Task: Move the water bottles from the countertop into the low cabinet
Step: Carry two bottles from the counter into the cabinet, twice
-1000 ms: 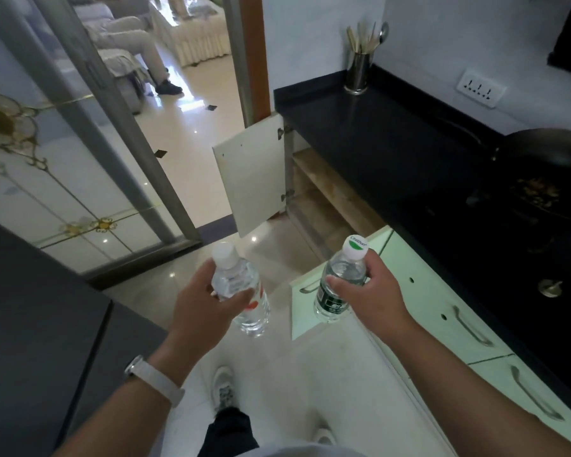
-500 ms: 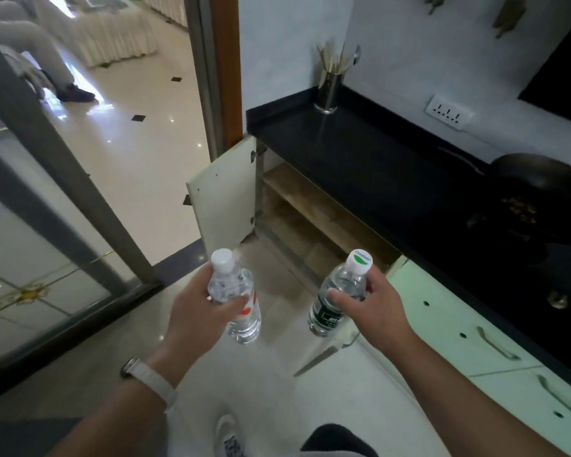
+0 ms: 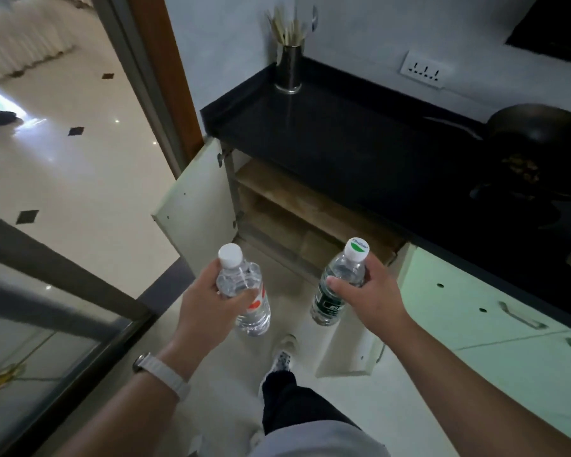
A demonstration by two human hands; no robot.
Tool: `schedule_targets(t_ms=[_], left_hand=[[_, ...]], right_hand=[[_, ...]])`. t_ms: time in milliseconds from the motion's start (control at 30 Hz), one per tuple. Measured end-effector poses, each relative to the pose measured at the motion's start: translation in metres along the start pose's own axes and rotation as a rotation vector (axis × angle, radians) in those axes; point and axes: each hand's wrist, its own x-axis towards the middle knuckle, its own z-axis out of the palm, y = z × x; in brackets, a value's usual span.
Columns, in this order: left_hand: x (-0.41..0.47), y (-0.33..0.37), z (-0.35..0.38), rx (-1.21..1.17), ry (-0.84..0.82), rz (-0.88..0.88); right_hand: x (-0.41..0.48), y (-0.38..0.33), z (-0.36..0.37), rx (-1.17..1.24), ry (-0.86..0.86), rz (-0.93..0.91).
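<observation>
My left hand (image 3: 208, 305) grips a clear water bottle with a white cap and red label (image 3: 251, 305), held upright above the floor. My right hand (image 3: 373, 295) grips a second bottle with a dark green label and green-marked cap (image 3: 335, 291). Both hang in front of the low cabinet (image 3: 297, 219), whose two doors stand open, showing wooden shelves under the black countertop (image 3: 343, 136). The left door (image 3: 198, 199) swings toward the doorway; the right door (image 3: 353, 347) sits just below my right hand.
A metal cup of chopsticks (image 3: 288, 65) stands at the countertop's back corner, a black wok (image 3: 538, 136) at right. Pale green drawers with handles (image 3: 495, 311) run along the right. A glass sliding door (image 3: 47, 311) is at left. My leg and shoe (image 3: 282, 361) are below.
I have stepped closer to the cabinet, which now sits straight ahead and larger in view. Both bottles stay gripped, held at about the same height. The right door now appears below my right hand.
</observation>
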Motion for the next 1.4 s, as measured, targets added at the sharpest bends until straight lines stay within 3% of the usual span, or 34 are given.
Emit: schedule_targets(t_ms=[400,933,1100,1400], left_hand=[[0.148,0.019,0.006,0.136,-0.122,-0.044],[0.265,0.011,0.058,0.169,-0.504,0.066],[0.291,-0.006,0.075,0.194,-0.622,0.106],[0.33,-0.084,0.139,0.16,-0.687,0.06]], right_hand=[[0.13,-0.007,0.03,0.011,0.049,0.119],[0.142,0.008,0.038,0.119,0.406,0.447],[0.139,0.021,0.059,0.134,0.555,0.5],[0.181,0.107,0.098,0.253,0.651,0.513]])
